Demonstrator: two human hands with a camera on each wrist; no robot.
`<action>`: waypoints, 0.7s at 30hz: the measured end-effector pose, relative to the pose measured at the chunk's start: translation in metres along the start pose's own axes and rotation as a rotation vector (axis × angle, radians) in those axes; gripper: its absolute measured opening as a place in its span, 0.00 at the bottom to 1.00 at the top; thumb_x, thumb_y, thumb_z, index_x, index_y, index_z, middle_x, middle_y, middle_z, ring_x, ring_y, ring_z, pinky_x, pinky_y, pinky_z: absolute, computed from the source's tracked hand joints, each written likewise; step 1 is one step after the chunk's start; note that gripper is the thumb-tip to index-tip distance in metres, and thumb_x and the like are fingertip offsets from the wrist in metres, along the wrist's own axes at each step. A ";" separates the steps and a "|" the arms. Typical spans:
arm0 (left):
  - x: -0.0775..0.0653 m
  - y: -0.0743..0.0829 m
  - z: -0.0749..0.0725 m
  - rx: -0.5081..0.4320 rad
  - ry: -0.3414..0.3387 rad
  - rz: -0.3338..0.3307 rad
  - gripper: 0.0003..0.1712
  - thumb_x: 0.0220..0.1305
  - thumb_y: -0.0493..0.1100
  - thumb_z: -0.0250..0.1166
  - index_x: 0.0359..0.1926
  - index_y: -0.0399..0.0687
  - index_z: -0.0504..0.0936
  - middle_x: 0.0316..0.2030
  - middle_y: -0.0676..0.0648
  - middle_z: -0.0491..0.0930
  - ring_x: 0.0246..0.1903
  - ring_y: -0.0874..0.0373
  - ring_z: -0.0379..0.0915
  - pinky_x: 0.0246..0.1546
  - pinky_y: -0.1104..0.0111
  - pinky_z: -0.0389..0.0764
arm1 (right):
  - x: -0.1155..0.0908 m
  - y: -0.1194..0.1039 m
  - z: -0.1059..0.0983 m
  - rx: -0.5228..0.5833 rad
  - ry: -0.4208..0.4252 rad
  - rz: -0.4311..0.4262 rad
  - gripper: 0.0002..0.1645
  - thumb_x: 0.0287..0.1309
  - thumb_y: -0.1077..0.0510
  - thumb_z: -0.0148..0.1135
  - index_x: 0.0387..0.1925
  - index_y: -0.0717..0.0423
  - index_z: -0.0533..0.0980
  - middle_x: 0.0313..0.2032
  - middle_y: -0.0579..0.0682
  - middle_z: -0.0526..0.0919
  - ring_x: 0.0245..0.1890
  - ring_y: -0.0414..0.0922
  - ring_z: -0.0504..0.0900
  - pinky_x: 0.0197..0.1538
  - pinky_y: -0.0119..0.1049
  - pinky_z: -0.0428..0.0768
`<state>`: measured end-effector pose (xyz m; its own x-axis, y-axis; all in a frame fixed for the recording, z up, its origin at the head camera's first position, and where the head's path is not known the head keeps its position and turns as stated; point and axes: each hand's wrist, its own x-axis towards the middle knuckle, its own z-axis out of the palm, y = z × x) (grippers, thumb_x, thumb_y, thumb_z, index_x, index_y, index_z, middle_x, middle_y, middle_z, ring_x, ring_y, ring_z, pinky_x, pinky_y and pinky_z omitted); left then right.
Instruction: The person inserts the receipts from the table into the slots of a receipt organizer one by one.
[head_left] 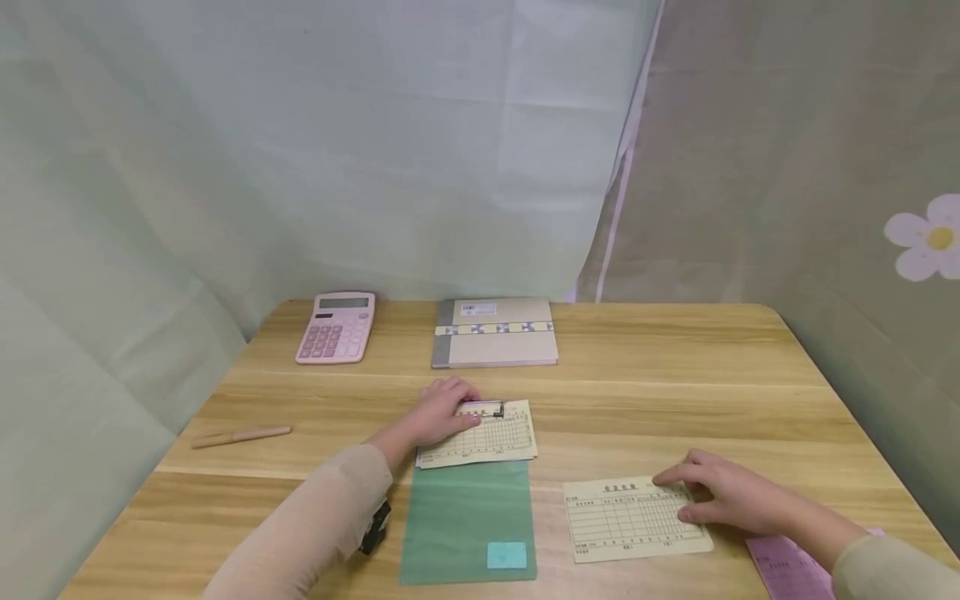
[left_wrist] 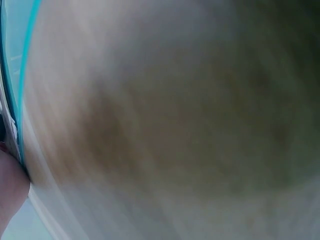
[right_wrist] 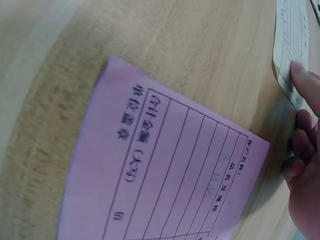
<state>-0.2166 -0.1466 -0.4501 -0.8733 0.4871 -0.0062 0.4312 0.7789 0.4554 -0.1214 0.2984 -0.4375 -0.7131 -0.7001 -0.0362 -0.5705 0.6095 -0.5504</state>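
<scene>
With 12 o'clock at the far edge of the wood-grain table (head_left: 675,375), the green rectangular board (head_left: 465,517) lies near 7 o'clock, a light blue label (head_left: 507,555) on its near end. At its far end a small metal clip (head_left: 487,408) sits over the pale yellow stacked paper forms (head_left: 487,439). The left hand (head_left: 442,412) rests at this clip, thumb stretched over the stack, the other fingers close together; whether they pinch the clip or only press there, I cannot tell, and the left wrist view is mostly blur.

The loose pale yellow printed form (head_left: 626,521) lies flat near 4 o'clock, just beside the board. The right hand (head_left: 723,492) touches its right side, thumb and forefinger spread apart; in the right wrist view the remaining fingers are loosely bent. Beneath the right forearm, further out toward 4 o'clock, lies the pink printed paper slip (right_wrist: 170,165), apart from the yellow form.

A pink plastic calculator (head_left: 337,327) lies at 11 o'clock, a beige notebook with a grey spine and patterned band (head_left: 495,350) at 12, and a slim tan pen-like stick (head_left: 242,437) at 9. Pale fabric (head_left: 420,150) hangs behind the table.
</scene>
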 end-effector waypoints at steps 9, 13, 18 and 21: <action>0.001 -0.001 0.001 0.012 -0.007 -0.011 0.20 0.60 0.55 0.63 0.50 0.53 0.74 0.49 0.54 0.72 0.50 0.55 0.62 0.52 0.56 0.61 | -0.002 0.000 0.005 -0.056 0.043 -0.074 0.30 0.50 0.39 0.65 0.53 0.47 0.73 0.38 0.41 0.65 0.34 0.32 0.63 0.32 0.28 0.67; 0.001 -0.001 0.001 0.011 -0.005 -0.011 0.19 0.60 0.54 0.63 0.50 0.54 0.74 0.49 0.54 0.72 0.49 0.55 0.62 0.52 0.56 0.61 | -0.002 0.001 0.004 -0.044 0.045 -0.037 0.31 0.50 0.39 0.64 0.53 0.48 0.74 0.39 0.42 0.65 0.34 0.31 0.64 0.33 0.28 0.68; 0.001 -0.001 0.001 0.014 -0.002 -0.010 0.19 0.60 0.54 0.63 0.50 0.54 0.75 0.49 0.54 0.72 0.49 0.55 0.63 0.52 0.56 0.61 | 0.000 0.000 0.003 -0.043 0.040 0.006 0.31 0.51 0.38 0.62 0.54 0.48 0.75 0.38 0.42 0.66 0.32 0.32 0.64 0.32 0.28 0.67; 0.001 -0.001 0.002 0.019 -0.002 -0.012 0.19 0.60 0.54 0.63 0.50 0.54 0.75 0.48 0.54 0.71 0.49 0.55 0.63 0.51 0.57 0.61 | 0.002 -0.002 0.003 -0.036 0.037 0.034 0.30 0.51 0.38 0.63 0.54 0.48 0.76 0.37 0.42 0.67 0.32 0.32 0.64 0.32 0.29 0.67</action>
<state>-0.2177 -0.1466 -0.4521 -0.8781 0.4782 -0.0130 0.4248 0.7920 0.4384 -0.1203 0.2952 -0.4393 -0.7461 -0.6654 -0.0233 -0.5599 0.6459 -0.5189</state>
